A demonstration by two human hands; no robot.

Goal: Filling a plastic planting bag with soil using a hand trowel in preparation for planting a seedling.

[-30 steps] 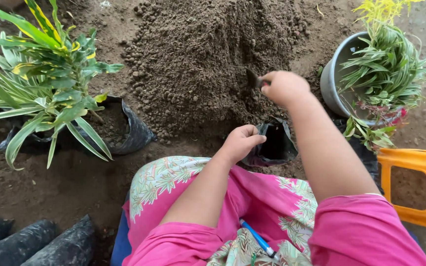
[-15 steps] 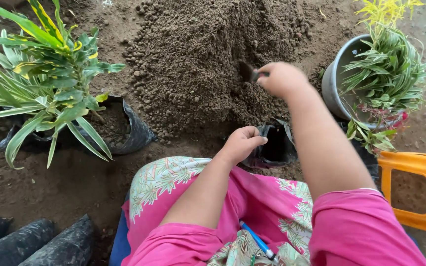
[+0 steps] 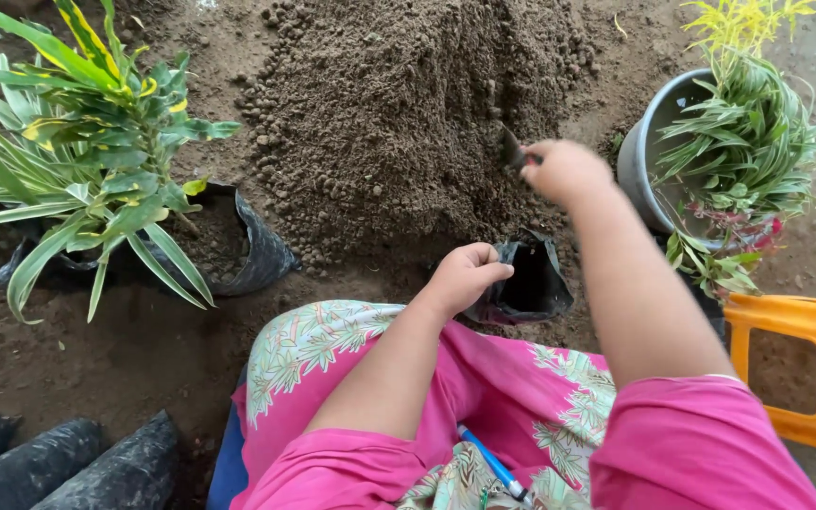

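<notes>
My left hand grips the near rim of a small black plastic grow bag, holding its mouth open on the ground in front of my knees. My right hand is closed around the handle of a small dark trowel, whose blade digs into the side of a big mound of brown soil just beyond the bag. The inside of the bag looks dark.
A leafy green-and-yellow plant in a black bag stands at left. A grey pot with striped plants sits at right, beside an orange plastic stool. Filled black bags lie at bottom left. A blue pen rests on my lap.
My right hand has shifted the trowel to the right and slightly down along the soil mound. My left hand and the bag have stayed put.
</notes>
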